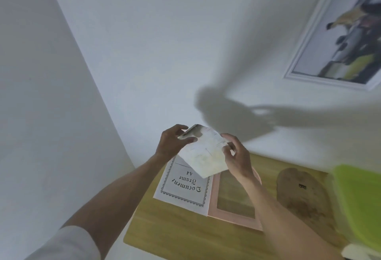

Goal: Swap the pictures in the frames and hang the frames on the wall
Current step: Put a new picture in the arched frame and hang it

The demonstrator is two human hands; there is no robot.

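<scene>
Both hands hold a pale picture sheet (204,152) in the air above the wooden bench (177,233): the left hand (172,143) pinches its far left corner between thumb and fingers, and the right hand (237,156) grips its right edge with curled fingers. Below it on the bench lie a white insert printed "Document Frame A4" (183,185) and, just right of it, a pink frame (233,216). A white-framed picture (338,39) hangs on the wall at the far right, and a lime-green object (362,204), blurred, sits at the bench's right end.
</scene>
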